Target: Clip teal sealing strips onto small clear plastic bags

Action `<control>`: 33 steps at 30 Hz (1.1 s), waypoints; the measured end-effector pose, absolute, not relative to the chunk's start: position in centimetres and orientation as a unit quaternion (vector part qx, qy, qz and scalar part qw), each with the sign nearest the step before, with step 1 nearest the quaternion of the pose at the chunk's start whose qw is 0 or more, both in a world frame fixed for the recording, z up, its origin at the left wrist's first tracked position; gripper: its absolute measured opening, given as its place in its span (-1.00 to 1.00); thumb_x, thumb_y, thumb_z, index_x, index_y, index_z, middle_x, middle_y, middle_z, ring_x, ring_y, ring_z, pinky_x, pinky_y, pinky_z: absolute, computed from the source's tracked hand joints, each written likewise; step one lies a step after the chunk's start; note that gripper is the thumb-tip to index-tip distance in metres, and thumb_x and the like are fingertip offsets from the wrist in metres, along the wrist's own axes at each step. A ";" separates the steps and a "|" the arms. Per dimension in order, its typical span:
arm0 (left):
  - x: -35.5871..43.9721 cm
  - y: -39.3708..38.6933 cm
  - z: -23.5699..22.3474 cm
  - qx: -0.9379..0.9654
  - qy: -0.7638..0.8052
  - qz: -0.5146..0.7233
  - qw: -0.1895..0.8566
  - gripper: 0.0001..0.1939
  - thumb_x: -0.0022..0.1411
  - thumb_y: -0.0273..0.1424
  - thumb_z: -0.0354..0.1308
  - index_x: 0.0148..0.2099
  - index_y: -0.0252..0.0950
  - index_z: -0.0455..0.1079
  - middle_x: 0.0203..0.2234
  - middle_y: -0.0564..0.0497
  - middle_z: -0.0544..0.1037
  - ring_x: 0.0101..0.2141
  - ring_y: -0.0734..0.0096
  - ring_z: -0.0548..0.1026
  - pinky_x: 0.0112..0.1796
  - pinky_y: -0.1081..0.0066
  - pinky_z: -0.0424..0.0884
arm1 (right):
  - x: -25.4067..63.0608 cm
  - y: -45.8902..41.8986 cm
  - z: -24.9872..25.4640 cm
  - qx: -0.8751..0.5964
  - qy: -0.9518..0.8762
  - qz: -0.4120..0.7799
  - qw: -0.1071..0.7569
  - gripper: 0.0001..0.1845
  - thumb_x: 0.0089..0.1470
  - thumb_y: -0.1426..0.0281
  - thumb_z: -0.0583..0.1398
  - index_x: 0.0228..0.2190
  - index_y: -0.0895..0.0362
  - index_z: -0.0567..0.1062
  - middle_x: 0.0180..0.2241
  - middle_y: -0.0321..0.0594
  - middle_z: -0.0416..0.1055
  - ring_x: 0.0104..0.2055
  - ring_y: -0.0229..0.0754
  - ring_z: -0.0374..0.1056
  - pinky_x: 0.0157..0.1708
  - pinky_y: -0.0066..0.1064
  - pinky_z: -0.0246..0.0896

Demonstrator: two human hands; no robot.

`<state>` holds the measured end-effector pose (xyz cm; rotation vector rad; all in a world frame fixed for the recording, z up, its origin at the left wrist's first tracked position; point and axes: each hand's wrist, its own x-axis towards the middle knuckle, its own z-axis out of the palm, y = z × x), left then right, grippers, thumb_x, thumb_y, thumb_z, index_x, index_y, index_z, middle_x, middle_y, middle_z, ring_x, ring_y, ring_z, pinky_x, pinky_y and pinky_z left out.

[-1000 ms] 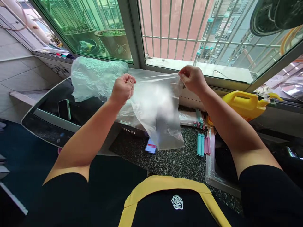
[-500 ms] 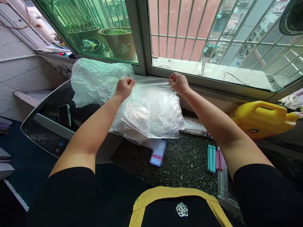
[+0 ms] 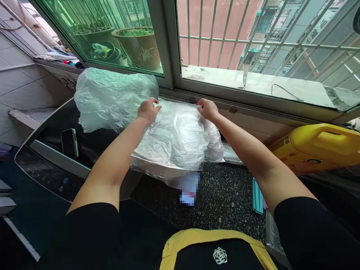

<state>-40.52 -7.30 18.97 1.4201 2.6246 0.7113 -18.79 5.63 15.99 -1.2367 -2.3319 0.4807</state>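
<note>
A clear plastic bag (image 3: pixel 185 131) hangs spread between my two hands, its upper edge running from one to the other. My left hand (image 3: pixel 148 110) is closed at the bag's upper left corner, fingers curled and thumb near the forefinger. At the opposite corner my right hand (image 3: pixel 207 109) pinches the edge between thumb and fingers. More crumpled clear plastic (image 3: pixel 112 97) lies to the left of my left hand. Beneath the bag, other plastic sheets and a small blurred packet (image 3: pixel 189 189) partly show.
A phone (image 3: pixel 69 143) lies on the black-topped appliance (image 3: pixel 46 131) at left. Teal clips (image 3: pixel 257 195) and a yellow jug (image 3: pixel 317 148) stand right, near the dark speckled counter (image 3: pixel 225 198). The window frame (image 3: pixel 253 97) runs behind my hands.
The bag now hangs looser, its lower part billowed and moved slightly left. My hands have come a little closer together and lower. The view has shifted slightly.
</note>
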 end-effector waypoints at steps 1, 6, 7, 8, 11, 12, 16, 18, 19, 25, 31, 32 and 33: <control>-40.5 -7.2 18.8 0.462 0.857 0.226 0.036 -0.73 0.04 -0.32 0.08 -0.17 -0.26 0.34 -0.54 0.06 0.36 -0.39 0.38 0.39 -0.28 0.41 0.28 | -18.8 5.8 15.7 -0.449 -0.847 0.174 0.227 -0.78 -0.07 0.42 0.11 -0.30 0.14 0.45 -0.34 -0.18 0.43 -0.28 -0.12 0.31 -0.23 -0.26 0.21; -40.4 -7.2 18.4 0.460 0.865 0.199 0.012 -0.70 0.08 -0.31 0.09 -0.12 -0.28 0.31 -0.37 0.00 0.44 -0.22 0.32 0.39 -0.14 0.36 0.27 | -18.8 6.3 14.7 -0.452 -0.844 0.166 0.238 -0.80 -0.05 0.39 0.13 -0.31 0.14 0.42 -0.31 -0.19 0.41 -0.21 -0.09 0.30 -0.13 -0.15 0.19; -40.3 -7.3 18.5 0.458 0.868 0.192 0.007 -0.70 0.09 -0.30 0.08 -0.11 -0.28 0.31 -0.34 -0.01 0.44 -0.20 0.32 0.38 -0.12 0.35 0.26 | -18.8 6.2 14.7 -0.456 -0.842 0.167 0.235 -0.81 -0.04 0.38 0.13 -0.31 0.15 0.42 -0.31 -0.19 0.40 -0.20 -0.08 0.30 -0.12 -0.12 0.19; -40.2 -7.4 18.6 0.456 0.870 0.186 0.002 -0.69 0.11 -0.29 0.07 -0.10 -0.29 0.30 -0.31 -0.01 0.45 -0.19 0.32 0.38 -0.11 0.34 0.25 | -18.7 6.2 14.7 -0.460 -0.841 0.168 0.229 -0.82 -0.03 0.38 0.13 -0.31 0.15 0.41 -0.32 -0.20 0.40 -0.20 -0.08 0.30 -0.11 -0.10 0.19; -40.2 -7.6 18.8 0.447 0.878 0.168 -0.001 -0.68 0.15 -0.26 0.04 -0.08 -0.31 0.28 -0.26 -0.03 0.46 -0.18 0.33 0.36 -0.09 0.31 0.25 | -18.2 5.8 15.2 -0.471 -0.839 0.168 0.216 -0.84 0.00 0.39 0.11 -0.32 0.16 0.40 -0.33 -0.21 0.38 -0.20 -0.10 0.30 -0.11 -0.07 0.19; -40.2 -7.8 18.9 0.444 0.881 0.164 -0.001 -0.68 0.17 -0.26 0.02 -0.07 -0.32 0.27 -0.24 -0.03 0.47 -0.18 0.34 0.35 -0.08 0.30 0.24 | -18.0 5.8 15.3 -0.472 -0.839 0.165 0.215 -0.84 0.01 0.38 0.11 -0.32 0.16 0.39 -0.34 -0.22 0.38 -0.20 -0.11 0.30 -0.11 -0.06 0.19; -40.6 -8.4 19.4 0.429 0.889 0.159 -0.019 -0.68 0.20 -0.27 -0.01 -0.05 -0.33 0.25 -0.19 -0.03 0.47 -0.15 0.35 0.33 -0.04 0.27 0.22 | -16.7 6.2 15.4 -0.462 -0.841 0.156 0.237 -0.83 0.01 0.34 0.11 -0.33 0.17 0.38 -0.37 -0.22 0.36 -0.24 -0.12 0.29 -0.12 -0.03 0.19; -40.6 -9.0 20.1 0.417 0.894 0.162 -0.029 -0.69 0.20 -0.28 0.00 -0.06 -0.33 0.25 -0.20 -0.02 0.47 -0.14 0.36 0.33 -0.03 0.28 0.22 | -15.6 6.7 15.2 -0.447 -0.841 0.156 0.262 -0.82 0.01 0.32 0.12 -0.34 0.17 0.38 -0.40 -0.24 0.35 -0.26 -0.13 0.29 -0.13 -0.03 0.20; -40.5 -9.3 20.6 0.413 0.895 0.167 -0.034 -0.70 0.21 -0.28 -0.01 -0.07 -0.34 0.26 -0.22 -0.01 0.47 -0.15 0.38 0.34 -0.03 0.30 0.23 | -14.9 7.0 15.1 -0.438 -0.841 0.157 0.277 -0.80 0.01 0.30 0.12 -0.35 0.17 0.39 -0.42 -0.25 0.35 -0.27 -0.14 0.29 -0.13 -0.05 0.20; -36.3 -12.0 26.0 0.483 0.837 0.245 -0.075 -0.62 0.26 -0.24 -0.11 -0.01 -0.40 0.25 -0.39 0.06 0.42 -0.35 0.58 0.34 -0.12 0.40 0.26 | -8.8 6.4 15.7 -0.390 -0.836 0.148 0.358 -0.71 0.04 0.20 0.08 -0.36 0.18 0.41 -0.44 -0.23 0.37 -0.29 -0.17 0.32 -0.16 -0.21 0.22; -26.7 -15.0 30.4 0.613 0.682 0.385 -0.102 -0.57 0.17 -0.15 -0.09 -0.13 -0.38 0.36 -0.57 0.11 0.24 -0.47 0.58 0.38 -0.34 0.43 0.30 | -1.5 2.3 17.7 -0.430 -0.805 0.132 0.386 -0.73 0.06 0.23 0.06 -0.41 0.18 0.41 -0.47 -0.21 0.40 -0.42 -0.27 0.30 -0.28 -0.33 0.24; -24.9 -15.4 30.7 0.634 0.658 0.395 -0.096 -0.56 0.17 -0.13 -0.10 -0.15 -0.39 0.37 -0.60 0.12 0.19 -0.49 0.58 0.39 -0.36 0.43 0.29 | -0.4 1.5 18.0 -0.438 -0.800 0.127 0.390 -0.73 0.07 0.24 0.05 -0.40 0.19 0.41 -0.47 -0.20 0.40 -0.42 -0.27 0.30 -0.29 -0.33 0.23; -23.2 -15.7 30.8 0.656 0.636 0.398 -0.084 -0.54 0.17 -0.12 -0.11 -0.15 -0.39 0.37 -0.60 0.12 0.16 -0.48 0.57 0.41 -0.36 0.43 0.27 | 0.7 0.8 18.1 -0.445 -0.796 0.125 0.392 -0.72 0.08 0.24 0.04 -0.39 0.19 0.41 -0.46 -0.19 0.40 -0.41 -0.27 0.30 -0.30 -0.34 0.23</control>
